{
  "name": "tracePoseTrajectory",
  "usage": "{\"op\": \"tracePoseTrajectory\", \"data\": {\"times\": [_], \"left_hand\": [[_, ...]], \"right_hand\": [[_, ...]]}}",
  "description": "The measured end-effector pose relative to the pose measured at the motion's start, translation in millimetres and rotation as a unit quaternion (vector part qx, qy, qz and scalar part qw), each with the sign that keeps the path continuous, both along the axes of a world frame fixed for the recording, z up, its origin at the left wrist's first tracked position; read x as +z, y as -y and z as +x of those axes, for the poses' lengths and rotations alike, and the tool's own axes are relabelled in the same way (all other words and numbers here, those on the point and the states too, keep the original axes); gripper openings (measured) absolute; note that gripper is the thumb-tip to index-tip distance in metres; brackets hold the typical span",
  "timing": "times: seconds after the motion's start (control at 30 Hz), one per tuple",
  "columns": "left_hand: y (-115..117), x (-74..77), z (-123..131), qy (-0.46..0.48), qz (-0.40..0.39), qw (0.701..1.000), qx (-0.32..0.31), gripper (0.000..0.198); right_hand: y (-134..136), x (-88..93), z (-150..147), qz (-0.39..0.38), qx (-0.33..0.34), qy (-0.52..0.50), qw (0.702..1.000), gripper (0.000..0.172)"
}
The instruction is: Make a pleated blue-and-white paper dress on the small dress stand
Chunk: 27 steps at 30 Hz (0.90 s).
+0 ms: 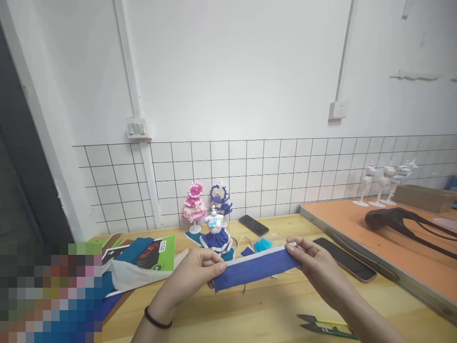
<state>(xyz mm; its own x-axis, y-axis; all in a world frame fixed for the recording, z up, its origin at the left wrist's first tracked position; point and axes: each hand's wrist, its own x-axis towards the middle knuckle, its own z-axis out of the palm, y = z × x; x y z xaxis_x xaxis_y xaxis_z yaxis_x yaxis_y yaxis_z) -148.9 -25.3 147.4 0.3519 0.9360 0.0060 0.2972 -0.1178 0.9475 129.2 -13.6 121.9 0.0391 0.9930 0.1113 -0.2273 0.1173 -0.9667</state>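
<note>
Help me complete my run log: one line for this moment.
left fingers: hold blue strip end | right fingers: hold opposite end | snips: on table

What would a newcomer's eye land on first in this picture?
Probably the blue fabric strip, held between the left hand and right hand above the wooden table. Just beyond stands a miniature mannequin in a blue skirt, with a pink-dressed mannequin and a blue-dressed mannequin behind it. The orange surface at right is vivid too.

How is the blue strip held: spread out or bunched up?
Spread out: the blue strip stretches nearly flat between the left hand and right hand.
</note>
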Motion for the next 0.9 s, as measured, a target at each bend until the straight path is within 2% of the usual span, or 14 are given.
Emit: {"op": "tracePoseTrajectory", "data": {"times": [0.1,0.2,0.27,0.37,0.43,0.5,0.57,0.63,0.83,0.9], "left_hand": [[-0.6,2.4,1.3,-0.014,0.017,0.999,0.023,0.034],[-0.1,4.8,4.6,-0.018,0.03,0.999,0.036,0.033],[1.0,4.8,8.5,-0.028,0.036,0.998,0.039,0.031],[4.1,1.8,16.4,-0.057,0.046,0.997,0.03,0.027],[6.9,-1.3,21.9,-0.075,0.064,0.995,0.011,0.024],[9.7,-4.0,26.5,-0.087,0.089,0.992,-0.013,0.021],[12.2,-5.2,29.7,-0.096,0.108,0.989,-0.031,0.02],[14.0,-4.5,31.4,-0.097,0.119,0.987,-0.037,0.021],[10.6,0.6,25.9,-0.046,0.131,0.99,-0.013,0.024],[4.4,-1.2,20.3,-0.012,0.16,0.986,0.053,0.024]], "right_hand": [[1.0,-5.0,7.5,-0.002,-0.023,0.02,1.0,0.038],[-0.4,-9.3,15.2,0.013,-0.033,0.114,0.993,0.043],[-0.6,-10.6,16.2,0.047,-0.057,0.189,0.979,0.044],[4.8,-7.4,6.4,0.126,-0.087,0.295,0.943,0.041],[12.4,-1.0,-7.1,0.181,-0.049,0.352,0.917,0.035],[20.7,7.9,-22.7,0.217,0.035,0.381,0.898,0.03],[26.8,16.9,-36.6,0.219,0.113,0.399,0.883,0.027],[28.7,23.4,-46.3,0.203,0.154,0.418,0.872,0.021],[16.9,24.1,-53.2,0.178,0.162,0.433,0.868,0.019],[11.7,23.3,-51.8,0.181,0.154,0.43,0.871,0.018]]}}
